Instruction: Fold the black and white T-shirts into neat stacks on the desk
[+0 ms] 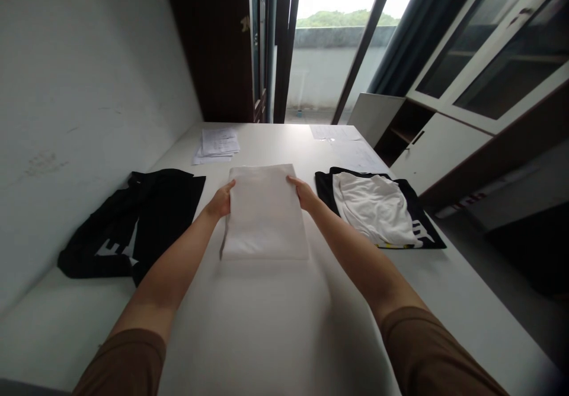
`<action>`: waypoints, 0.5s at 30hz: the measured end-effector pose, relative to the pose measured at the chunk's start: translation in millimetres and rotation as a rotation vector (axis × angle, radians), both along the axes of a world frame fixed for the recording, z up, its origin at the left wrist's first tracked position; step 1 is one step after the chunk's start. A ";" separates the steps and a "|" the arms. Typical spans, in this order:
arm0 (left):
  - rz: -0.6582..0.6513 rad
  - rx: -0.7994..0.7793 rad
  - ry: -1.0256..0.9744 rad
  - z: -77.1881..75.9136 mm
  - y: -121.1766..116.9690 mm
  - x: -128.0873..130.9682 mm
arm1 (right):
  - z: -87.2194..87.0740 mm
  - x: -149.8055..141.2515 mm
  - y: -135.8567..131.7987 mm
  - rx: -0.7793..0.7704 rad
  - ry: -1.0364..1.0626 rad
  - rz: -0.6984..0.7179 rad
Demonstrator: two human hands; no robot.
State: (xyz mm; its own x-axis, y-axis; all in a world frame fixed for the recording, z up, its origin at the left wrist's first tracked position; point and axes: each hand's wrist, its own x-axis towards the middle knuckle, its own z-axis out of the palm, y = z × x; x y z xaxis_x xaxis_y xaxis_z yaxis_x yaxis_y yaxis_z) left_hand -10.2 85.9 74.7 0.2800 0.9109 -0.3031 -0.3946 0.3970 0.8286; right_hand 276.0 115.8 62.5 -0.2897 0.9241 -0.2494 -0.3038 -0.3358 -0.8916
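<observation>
1. A flat, smooth, white rectangular piece lies in the middle of the view, over the white, smooth-topped surface, with its long sides running roughly toward the far edge. Its material is hard to tell; it looks like folded cloth. Whether it rests fully on the surface or is slightly raised cannot be told.
2. The left hand holds the left side of the piece near its far left corner. The thumb lies over the top and the fingers close around the side, mostly hidden.
3. The right hand has a similar closed hold on the right side, near the far right corner, thumb on top; its other fingers are partly hidden.
4. A black fabric garment with white print lies spread along the left edge of the surface, beside the wall, with the left forearm passing over its near part.
5. Near the right edge, a crumpled white cloth lies on top of a flat black garment with white lettering. The black fabric shows around it, and a little yellow shows at the white cloth's near side.
6. A small stack of printed white papers lies by the far left corner; more thin white sheets lie by the far right corner.
7. Brown sleeves cover both upper arms.
</observation>
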 end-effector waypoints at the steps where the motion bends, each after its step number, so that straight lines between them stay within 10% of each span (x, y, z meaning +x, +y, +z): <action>1: 0.016 -0.008 0.005 -3.5 6.5 1.2 | -2.5 -1.5 8.0 0.017 -0.017 -0.011; 10: 0.059 0.055 0.026 -17.5 78.5 -8.7 | -8.1 -18.2 79.3 0.083 -0.123 -0.113; 15: 0.355 0.127 0.489 -23.6 106.1 4.3 | -18.8 -21.8 109.6 0.316 -0.576 -0.201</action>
State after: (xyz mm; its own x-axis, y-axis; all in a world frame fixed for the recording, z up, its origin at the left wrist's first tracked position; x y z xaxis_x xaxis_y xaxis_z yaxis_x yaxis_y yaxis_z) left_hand -5.9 192.0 51.1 -0.1905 0.9604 -0.2034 -0.0474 0.1979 0.9791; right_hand 254.2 225.3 43.7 -0.0065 0.9997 -0.0221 0.2192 -0.0201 -0.9755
